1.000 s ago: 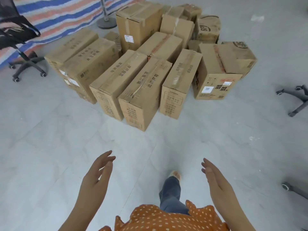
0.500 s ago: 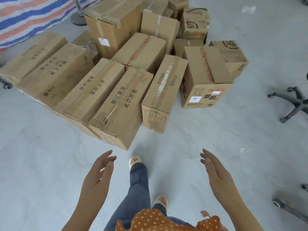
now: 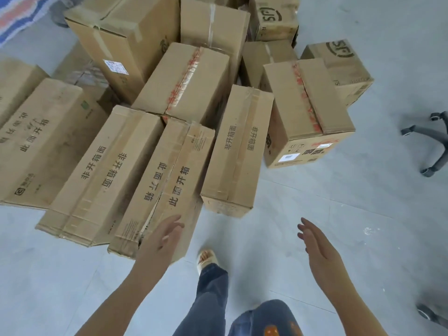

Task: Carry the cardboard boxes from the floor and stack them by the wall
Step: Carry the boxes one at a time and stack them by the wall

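Cardboard boxes [image 3: 169, 180] now nearer, left hand [image 3: 162, 241] outstretched over one, right hand [image 3: 317, 246] outstretched, fingers straight.

Both forearms are bare, with no sleeves reaching the left hand [image 3: 161, 241] or the right hand [image 3: 320, 248]. The legs wear loose blue denim jeans [image 3: 211, 294], and one foot wears a pale open-toed sandal [image 3: 206, 259]. An orange, white-dotted garment [image 3: 278, 331] shows at the bottom edge.
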